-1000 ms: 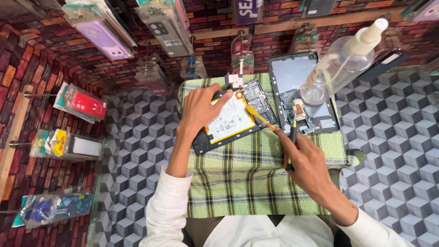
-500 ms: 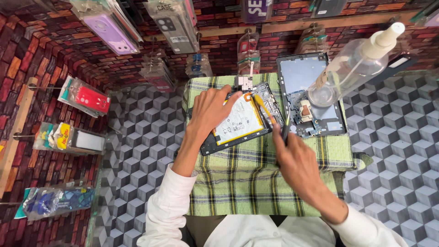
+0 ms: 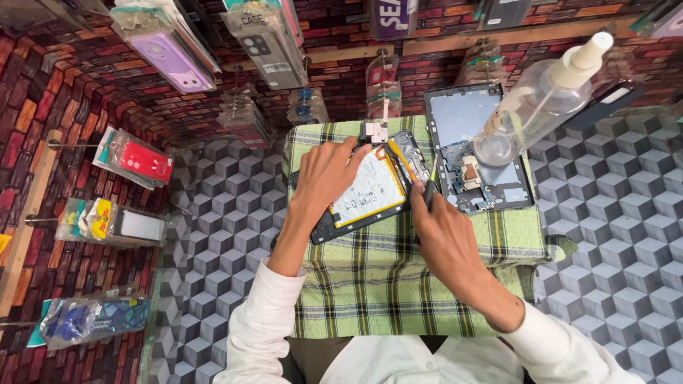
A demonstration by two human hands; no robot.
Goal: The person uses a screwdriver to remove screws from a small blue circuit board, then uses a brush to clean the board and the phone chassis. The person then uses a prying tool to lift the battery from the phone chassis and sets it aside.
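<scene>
Resting flat on the opened phone, the left hand lies with fingers spread loosely over the white battery label, pressing the device down on the green plaid cloth. Just right of that hand, the right hand is closed in a pinch around a thin dark tool, its tip meeting the phone's right edge beside a yellow strip. Beyond the right hand lies a separated phone frame with exposed circuit parts, and a clear spray bottle leans over it, covering the frame's upper right part. Above both hands, packaged phone cases hang against a brick-pattern wall; further packs, red and blue, sit well to the left of the left hand. The cloth lies on a grey cube-pattern surface. Hidden: the left palm covers the phone's left portion, and the right fingers conceal most of the tool's handle. The tool's tip is too small to identify. The white sleeves are cut off at the lower edge.
</scene>
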